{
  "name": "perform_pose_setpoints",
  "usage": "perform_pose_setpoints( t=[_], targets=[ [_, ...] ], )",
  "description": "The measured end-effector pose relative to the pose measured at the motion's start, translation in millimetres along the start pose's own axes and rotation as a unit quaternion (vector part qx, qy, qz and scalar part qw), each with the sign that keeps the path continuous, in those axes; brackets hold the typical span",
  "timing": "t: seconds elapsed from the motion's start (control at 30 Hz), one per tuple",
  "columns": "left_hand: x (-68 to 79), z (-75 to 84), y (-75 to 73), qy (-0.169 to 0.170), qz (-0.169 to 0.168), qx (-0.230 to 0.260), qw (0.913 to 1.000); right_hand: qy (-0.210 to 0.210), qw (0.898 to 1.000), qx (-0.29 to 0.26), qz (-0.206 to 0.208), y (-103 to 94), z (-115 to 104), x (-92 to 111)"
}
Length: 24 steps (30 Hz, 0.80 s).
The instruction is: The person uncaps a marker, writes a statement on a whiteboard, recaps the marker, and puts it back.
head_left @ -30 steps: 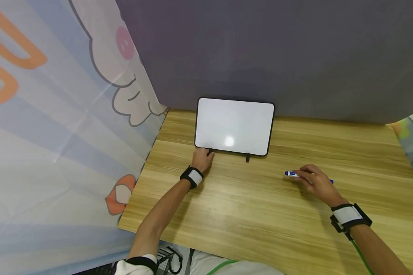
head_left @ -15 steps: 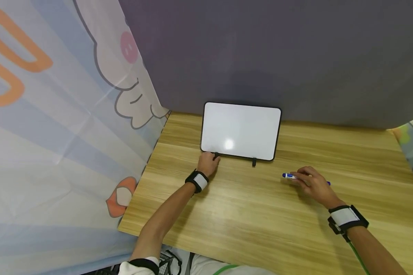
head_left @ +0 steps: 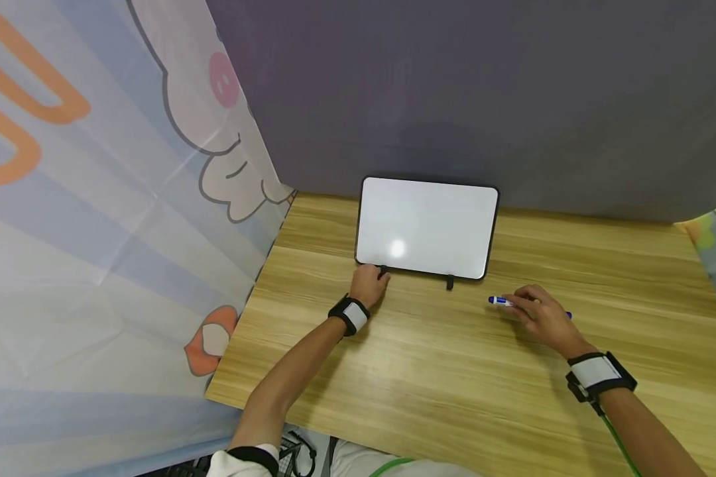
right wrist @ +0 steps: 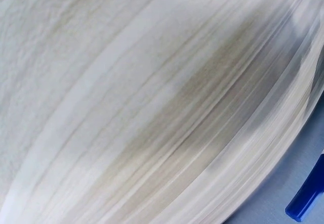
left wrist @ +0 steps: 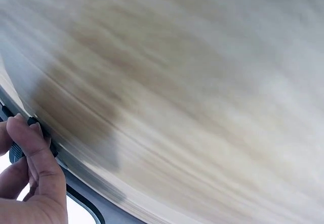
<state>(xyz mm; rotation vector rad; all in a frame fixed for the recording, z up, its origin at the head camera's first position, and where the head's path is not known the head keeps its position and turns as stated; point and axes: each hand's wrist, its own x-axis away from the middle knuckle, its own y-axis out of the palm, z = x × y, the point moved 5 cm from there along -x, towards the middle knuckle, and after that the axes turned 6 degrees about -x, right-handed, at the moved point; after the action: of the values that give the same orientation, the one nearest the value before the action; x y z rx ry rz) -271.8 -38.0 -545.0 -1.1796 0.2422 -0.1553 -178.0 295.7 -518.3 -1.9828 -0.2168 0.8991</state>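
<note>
A small whiteboard [head_left: 426, 228] with a black rim stands tilted back near the rear of the table, its face bare. At its lower left, my left hand [head_left: 368, 283] pinches the black foot of the board's stand; in the left wrist view, the fingers [left wrist: 43, 168] are curled at this dark foot. The other black foot [head_left: 450, 283] juts out at the lower right. To the right of the board, my right hand [head_left: 543, 319] holds a white and blue marker [head_left: 501, 301] above the table. The right wrist view catches only the marker's blue end [right wrist: 306, 191].
The wood-grain table [head_left: 429, 371] runs up to a dark grey panel [head_left: 453, 99] at the back. A printed cloth [head_left: 113, 265] hangs along the left edge. A green cable [head_left: 620, 440] trails from my right wristband.
The whiteboard has slid a little to the right, with my left hand holding its foot. My right hand keeps the marker and has shifted slightly left. The head view has moved slightly.
</note>
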Motion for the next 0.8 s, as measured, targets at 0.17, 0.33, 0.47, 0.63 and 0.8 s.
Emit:
perform_pose_setpoints(
  t=[0.17, 0.33, 0.47, 0.63, 0.8],
  targets=[
    [-0.2, 5.4, -0.6, -0.001, -0.002, 0.004, 1.0000, 0.007, 1.000, 0.006, 0.003, -1.3, 1, 0],
    [0.5, 9.8, 3.0, -0.008, -0.010, 0.000, 0.9999, 0.007, 1.000, -0.004, 0.017, -2.2, 2, 1],
    [1.5, 15.3, 6.3, -0.003, -0.012, -0.006, 0.9999, -0.008, 1.000, -0.018, 0.020, -0.1, 2, 2],
    [1.9, 23.3, 9.4, 0.004, -0.014, -0.021, 0.9997, -0.026, 0.999, -0.029, 0.028, 2.0, 1, 2],
    [2.6, 28.5, 13.9, 0.003, -0.020, -0.018, 0.9996, -0.024, 0.999, -0.030, 0.027, 2.9, -1, 0]
  ],
)
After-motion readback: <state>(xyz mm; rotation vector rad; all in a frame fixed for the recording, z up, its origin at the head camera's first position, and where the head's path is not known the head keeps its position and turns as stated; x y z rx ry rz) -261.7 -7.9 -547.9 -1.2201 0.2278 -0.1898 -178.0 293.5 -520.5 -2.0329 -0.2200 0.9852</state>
